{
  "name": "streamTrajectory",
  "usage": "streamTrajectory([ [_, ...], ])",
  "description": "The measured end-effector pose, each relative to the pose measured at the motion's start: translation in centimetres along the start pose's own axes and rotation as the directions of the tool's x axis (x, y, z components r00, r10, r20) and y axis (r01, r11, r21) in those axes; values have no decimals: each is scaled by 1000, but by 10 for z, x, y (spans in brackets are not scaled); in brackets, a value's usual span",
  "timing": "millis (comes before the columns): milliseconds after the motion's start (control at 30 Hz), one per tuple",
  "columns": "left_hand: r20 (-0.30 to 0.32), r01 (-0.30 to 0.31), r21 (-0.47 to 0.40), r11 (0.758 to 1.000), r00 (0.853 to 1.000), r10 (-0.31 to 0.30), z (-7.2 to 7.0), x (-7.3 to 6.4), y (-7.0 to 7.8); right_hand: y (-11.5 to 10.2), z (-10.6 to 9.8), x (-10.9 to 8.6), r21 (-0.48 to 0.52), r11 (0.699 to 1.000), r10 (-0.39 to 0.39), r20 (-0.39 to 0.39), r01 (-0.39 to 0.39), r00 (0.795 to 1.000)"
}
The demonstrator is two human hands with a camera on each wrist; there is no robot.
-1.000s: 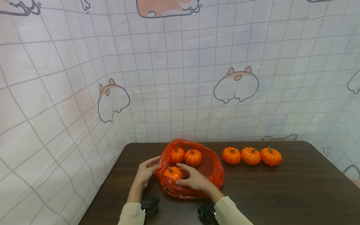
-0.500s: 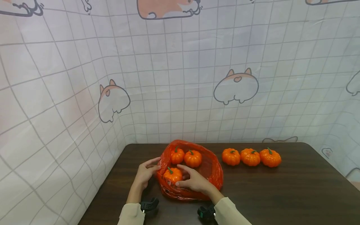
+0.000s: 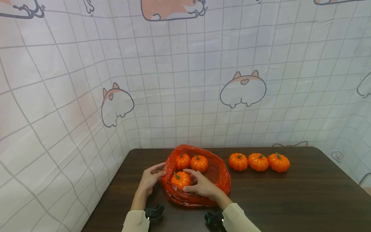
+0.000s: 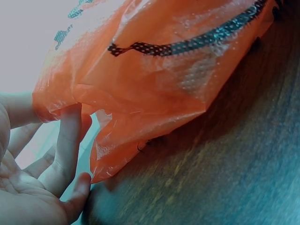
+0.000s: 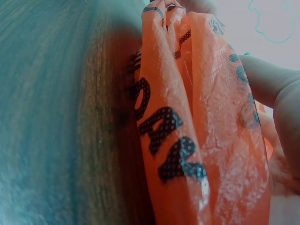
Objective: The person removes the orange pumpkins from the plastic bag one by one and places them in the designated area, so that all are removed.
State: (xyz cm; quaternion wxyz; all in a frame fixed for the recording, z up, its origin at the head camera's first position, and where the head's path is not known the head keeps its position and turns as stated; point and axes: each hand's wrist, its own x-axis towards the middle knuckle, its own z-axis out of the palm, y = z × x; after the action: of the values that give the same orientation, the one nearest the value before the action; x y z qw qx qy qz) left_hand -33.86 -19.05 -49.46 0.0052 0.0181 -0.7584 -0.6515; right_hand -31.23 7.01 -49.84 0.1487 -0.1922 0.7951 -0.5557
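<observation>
Inside the red plastic bag (image 3: pixel 224 181), your right hand (image 3: pixel 201 186) clasps its nearest miniature pumpkin (image 3: pixel 180 179); your left hand (image 3: pixel 149 178) pinches the bag's left rim (image 3: pixel 168 169). Slack front film (image 3: pixel 189 200) could snag your right wrist (image 3: pixel 219 197), collapsing it.

Red bag (image 3: pixel 192 200) w/ blk lettering (image 5: pixel 171 161); orange pumpkins (image 3: pixel 258 162), grn stems (image 3: pixel 278 155); dk brn table (image 3: pixel 284 199).
</observation>
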Motion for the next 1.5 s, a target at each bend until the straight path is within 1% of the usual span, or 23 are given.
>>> streamTrajectory([
  [133, -3, -3, 4, 1000, 1000, 3, -1, -1, 0, -1, -1, 0, 33, 999, -9, 0, 9, 1000],
  [267, 0, -3, 4, 1000, 1000, 3, -1, -1, 1, -2, -4, 0, 62, 998, -4, -19, 5, 1000],
  [433, -5, -4, 1, 1000, 1000, 4, 1, 1, 1, -2, -12, 0, 35, 999, -12, -63, 14, 998],
  [533, -4, 1, 1, 1000, 1000, -1, 0, 2, 1, -7, -17, -2, 35, 999, -21, -82, 24, 996],
  [667, 0, 7, -1, 1000, 1000, -7, -1, 4, 0, -16, -22, -6, 65, 997, -26, -99, 32, 995],
  [900, 5, 3, -6, 1000, 1000, -3, -1, 2, 0, -27, -36, -13, 92, 995, -11, -134, 23, 991],
  [1200, 10, 5, -17, 1000, 1000, -5, -3, 2, 0, -36, -45, -20, 141, 989, -20, -134, 39, 991],
  [1367, 14, 14, -17, 1000, 1000, -14, -3, 4, -2, -37, -47, -22, 131, 991, -17, -148, 37, 989],
  [1500, 14, 12, -19, 1000, 1000, -12, -3, 4, -2, -37, -49, -23, 95, 994, -27, -166, 44, 986],
])
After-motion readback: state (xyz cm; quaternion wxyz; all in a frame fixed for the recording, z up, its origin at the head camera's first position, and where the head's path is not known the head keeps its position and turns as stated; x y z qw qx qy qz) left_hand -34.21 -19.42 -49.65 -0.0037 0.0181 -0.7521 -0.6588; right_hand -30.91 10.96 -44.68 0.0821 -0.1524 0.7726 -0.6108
